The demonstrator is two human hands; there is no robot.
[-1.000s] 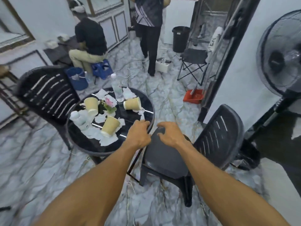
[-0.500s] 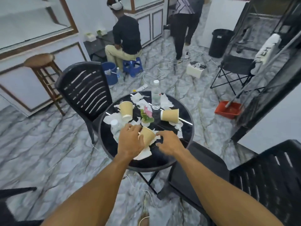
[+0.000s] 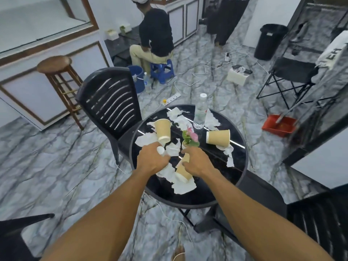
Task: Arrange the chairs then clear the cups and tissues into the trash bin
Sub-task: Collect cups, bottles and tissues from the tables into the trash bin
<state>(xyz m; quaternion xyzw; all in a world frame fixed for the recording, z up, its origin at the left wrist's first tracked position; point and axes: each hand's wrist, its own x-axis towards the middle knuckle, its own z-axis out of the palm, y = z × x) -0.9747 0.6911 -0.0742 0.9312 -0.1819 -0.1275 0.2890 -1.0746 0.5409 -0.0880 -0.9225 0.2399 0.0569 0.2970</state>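
A round black glass table (image 3: 239,178) carries three tan paper cups lying on their sides and torn white tissues (image 3: 183,186). My right hand (image 3: 196,163) grips the near cup (image 3: 181,173). My left hand (image 3: 151,160) curls around a small clear bottle with a white cap (image 3: 161,150). The other cups lie at the left (image 3: 162,129) and the right (image 3: 218,137). One black plastic chair (image 3: 111,102) stands at the table's far left, another (image 3: 267,196) at its near right. The black trash bin (image 3: 270,41) stands far back right.
An upright water bottle (image 3: 200,113) and a small pink flower pot (image 3: 190,137) stand on the table. Beyond are a wooden stool (image 3: 56,72), a folding chair (image 3: 290,72), a red dustpan (image 3: 278,125), floor cables with a power strip (image 3: 172,97), and two people.
My hands left the near chair and moved onto the table. The right hand has taken the near cup, and the left hand shifted from that cup to the small bottle.
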